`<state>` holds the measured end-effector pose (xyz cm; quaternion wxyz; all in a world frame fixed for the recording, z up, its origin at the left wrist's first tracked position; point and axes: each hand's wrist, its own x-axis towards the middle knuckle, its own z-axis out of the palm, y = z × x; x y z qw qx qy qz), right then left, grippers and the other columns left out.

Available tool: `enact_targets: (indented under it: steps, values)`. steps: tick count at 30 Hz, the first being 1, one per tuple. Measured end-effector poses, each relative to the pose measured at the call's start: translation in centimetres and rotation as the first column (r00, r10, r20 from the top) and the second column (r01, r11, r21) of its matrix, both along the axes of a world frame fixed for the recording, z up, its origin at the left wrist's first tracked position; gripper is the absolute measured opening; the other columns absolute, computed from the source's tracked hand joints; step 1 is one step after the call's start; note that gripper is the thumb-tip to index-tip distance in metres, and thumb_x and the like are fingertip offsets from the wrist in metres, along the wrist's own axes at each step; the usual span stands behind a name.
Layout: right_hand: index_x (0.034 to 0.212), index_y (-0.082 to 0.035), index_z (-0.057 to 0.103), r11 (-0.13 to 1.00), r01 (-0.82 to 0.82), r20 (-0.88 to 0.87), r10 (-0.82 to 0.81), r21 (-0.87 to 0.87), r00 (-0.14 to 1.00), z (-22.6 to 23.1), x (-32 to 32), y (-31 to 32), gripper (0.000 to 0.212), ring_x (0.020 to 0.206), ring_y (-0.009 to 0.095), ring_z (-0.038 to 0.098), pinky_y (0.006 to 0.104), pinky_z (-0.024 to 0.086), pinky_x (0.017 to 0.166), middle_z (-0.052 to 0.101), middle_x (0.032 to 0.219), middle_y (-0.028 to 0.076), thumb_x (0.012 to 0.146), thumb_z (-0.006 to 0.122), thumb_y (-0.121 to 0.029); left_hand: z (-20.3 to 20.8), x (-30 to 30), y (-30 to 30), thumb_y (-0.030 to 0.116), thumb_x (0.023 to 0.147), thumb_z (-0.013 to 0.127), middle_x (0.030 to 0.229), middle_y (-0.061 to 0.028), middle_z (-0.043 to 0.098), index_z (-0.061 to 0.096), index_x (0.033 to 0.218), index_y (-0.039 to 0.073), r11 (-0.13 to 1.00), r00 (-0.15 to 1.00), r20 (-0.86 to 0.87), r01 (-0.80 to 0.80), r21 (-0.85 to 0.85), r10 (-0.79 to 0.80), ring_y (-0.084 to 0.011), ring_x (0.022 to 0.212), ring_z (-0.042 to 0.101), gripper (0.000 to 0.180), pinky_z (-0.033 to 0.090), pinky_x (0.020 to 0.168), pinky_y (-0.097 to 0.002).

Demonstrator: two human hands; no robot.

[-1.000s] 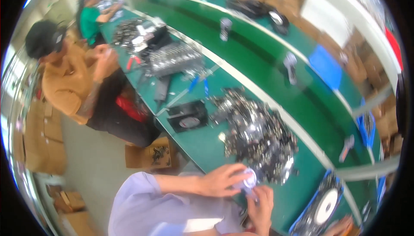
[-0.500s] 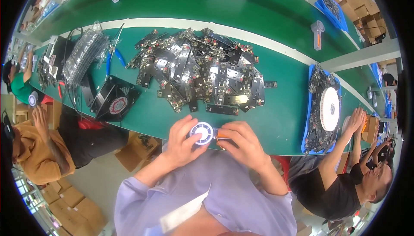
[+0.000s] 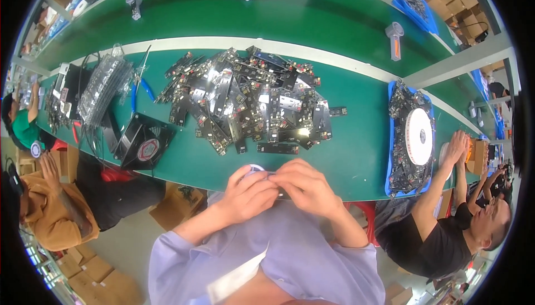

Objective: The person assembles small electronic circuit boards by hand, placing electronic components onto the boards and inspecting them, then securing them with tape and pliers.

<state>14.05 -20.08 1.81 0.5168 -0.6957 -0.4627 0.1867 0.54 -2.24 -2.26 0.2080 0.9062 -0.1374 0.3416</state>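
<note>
Close to my body at the bench's near edge, my left hand [image 3: 248, 196] is closed around a small handheld fan with a round, pale head [image 3: 255, 168]. Only the top rim of that head shows above my fingers; its handle is mostly hidden. My right hand [image 3: 307, 187] touches the left one, thumb and fingertips pinched together beside the fan head. What is between those fingertips is too small to make out. Just beyond both hands lies a single dark circuit board strip [image 3: 277, 148], at the front of a large heap of similar boards [image 3: 239, 101].
Left on the green bench [image 3: 356, 166] are a black cooling fan [image 3: 146, 142], blue-handled pliers [image 3: 134, 98] and a stack of clear plastic trays [image 3: 100, 85]. At right, a blue tray [image 3: 391, 138] holds dark parts and a white reel [image 3: 419, 137]. Co-workers sit on both sides.
My left hand has turned over the fan, covering most of its spoked face. The right hand has moved in against it, fingers now pinched, and the orange part of the handle is hidden.
</note>
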Motion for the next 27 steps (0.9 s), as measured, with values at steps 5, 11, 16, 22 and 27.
enact_targets:
  steps: [5, 11, 16, 22, 27]
  values:
    - [0.109, -0.003, 0.079, 0.999, -0.032, 0.009, 0.033, -0.03, 0.999, 0.7, 1.0, -1.6, 0.022, 0.106, 0.031, 0.071, 0.0397, 0.058, 0.092, 0.076, 0.109, 0.011, 0.088, 0.077, 0.003, 1.8, 0.5, -0.2, 0.006, 0.08, 0.082, 0.1, 0.0019, 0.076, 0.072, 0.097, 0.014, 0.931, 0.971, -0.24, -0.08, -0.357, -0.008, -0.0213, 0.109, 0.067, 0.022, 0.04, 0.115, -0.0508]
    - [0.112, -0.003, 0.077, 0.957, 0.288, 0.354, -0.257, -0.037, 0.899, 0.8, 4.0, -0.3, 0.027, 0.113, 0.032, 0.068, 0.0428, 0.056, 0.097, 0.075, 0.116, 0.009, 0.086, 0.081, 0.0, 2.8, 1.8, -0.4, 0.006, 0.078, 0.085, 0.09, -0.0006, 0.074, 0.078, 0.098, 0.011, 0.948, 0.977, -0.207, -0.111, -0.3, 0.049, -0.0219, 0.096, 0.067, 0.021, 0.048, 0.104, -0.0484]
    - [0.115, -0.002, 0.075, 0.972, 0.231, 0.55, -0.168, -0.047, 0.818, -1.1, 5.3, 0.5, 0.034, 0.114, 0.033, 0.065, 0.0439, 0.054, 0.096, 0.072, 0.119, 0.01, 0.082, 0.08, 0.002, 2.6, 1.9, -0.2, 0.002, 0.078, 0.083, 0.088, -0.0031, 0.075, 0.079, 0.097, 0.008, 0.94, 0.988, -0.145, -0.095, -0.327, 0.05, -0.0239, 0.09, 0.07, 0.02, 0.052, 0.099, -0.0478]
    - [0.12, -0.001, 0.071, 0.974, 0.223, 0.573, -0.167, -0.028, 0.803, -2.1, 4.7, -0.1, 0.039, 0.115, 0.034, 0.063, 0.0445, 0.054, 0.096, 0.068, 0.119, 0.012, 0.081, 0.075, 0.005, 2.5, 2.3, 0.3, 0.003, 0.079, 0.084, 0.088, -0.0033, 0.074, 0.077, 0.099, 0.008, 0.931, 0.989, -0.108, -0.133, -0.34, 0.102, -0.0233, 0.091, 0.069, 0.022, 0.051, 0.099, -0.0471]
    - [0.117, 0.0, 0.071, 0.964, 0.267, 0.601, -0.22, 0.012, 0.769, -0.3, 4.5, -0.9, 0.037, 0.107, 0.035, 0.065, 0.0429, 0.056, 0.089, 0.068, 0.113, 0.013, 0.08, 0.074, 0.008, 2.9, 2.5, 0.5, 0.002, 0.078, 0.084, 0.089, -0.0036, 0.073, 0.076, 0.098, 0.008, 0.95, 0.99, -0.126, -0.098, -0.298, 0.062, -0.0243, 0.093, 0.07, 0.023, 0.052, 0.099, -0.0473]
